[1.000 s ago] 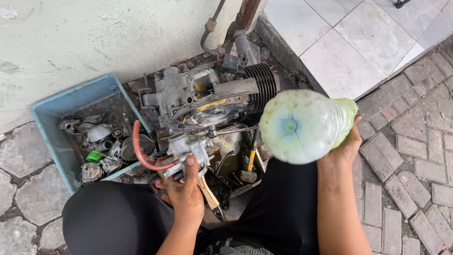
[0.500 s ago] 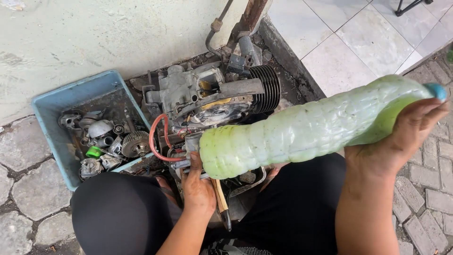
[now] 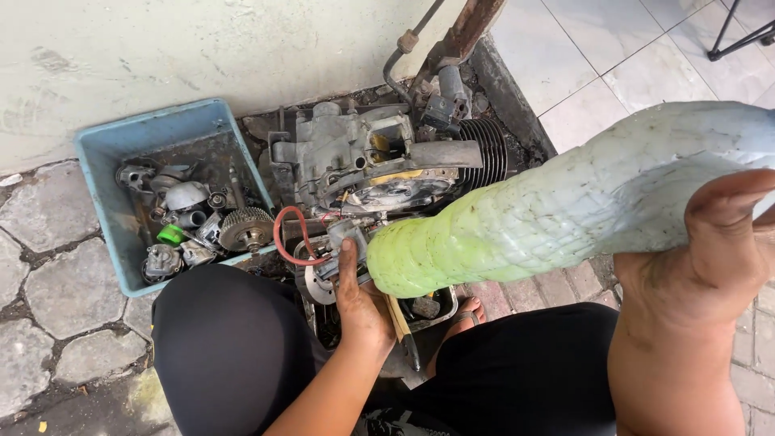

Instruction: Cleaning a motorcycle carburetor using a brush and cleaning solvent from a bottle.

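1. Since half a second ago: bottle (image 3: 565, 210) swung nearer the lens and tipped further, base end now lower and closer to the carburetor (image 3: 343, 238); cap end now past the right frame edge.
2. Right hand (image 3: 710, 242): wrapped around the bottle's upper body, thumb across the front, grip closed on it.
3. Bottle: soft, ribbed, translucent plastic, dimpled and speckled with dirt; pale green liquid pooled toward the rounded base, which hangs just over the left hand.
4. Left hand (image 3: 359, 303): closed on the carburetor, index finger stretched up along its side; hold firm, palm facing down.
5. Carburetor: small, dull grey cast-metal body, held above a shallow metal pan (image 3: 440, 311), directly in front of the engine.
6. Hose (image 3: 291, 238): thin red tube, curled in a loop at the carburetor's left side.
7. Engine (image 3: 379, 165): grimy grey aluminium casing, blocky and irregular, with a black cylinder of stacked round fins at its right end; set on the ground against a pale plastered wall.
8. Tub (image 3: 101, 210): rectangular blue plastic, scuffed and oily, left of the engine; contents include a toothed round gear (image 3: 246, 228), domed grey metal parts and one bright green cap (image 3: 170, 235).
9. Ground: rough irregular grey pavers at left, small brick pavers at right, smooth white tiles beyond.
10. Black trousers (image 3: 234, 355): matte cloth over both knees, flanking the pan.
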